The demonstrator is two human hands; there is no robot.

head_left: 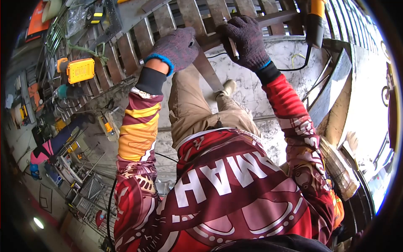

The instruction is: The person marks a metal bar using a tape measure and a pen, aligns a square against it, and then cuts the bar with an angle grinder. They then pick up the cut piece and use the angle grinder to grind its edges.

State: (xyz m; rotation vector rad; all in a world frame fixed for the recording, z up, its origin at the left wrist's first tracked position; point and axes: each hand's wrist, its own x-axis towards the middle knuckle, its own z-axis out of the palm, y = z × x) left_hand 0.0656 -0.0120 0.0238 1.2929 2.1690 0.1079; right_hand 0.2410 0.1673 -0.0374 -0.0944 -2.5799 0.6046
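We count two gloved hands, one slim rod, one long metal bar [277,19], one flat metal strip [208,72] and one yellow-cased device [81,70]. Our left hand [176,48] bends inward, palm down, over the strip's upper end; its fingertips are hidden, so we cannot tell whether it grips. Our right hand [247,42] is curled, knuckles up, its fingers closed around the rod [234,48], which points down toward us. The bar looks brown and straight-edged, lying across the slatted bench [142,35]; the grey-brown strip slants below the bench's near edge.
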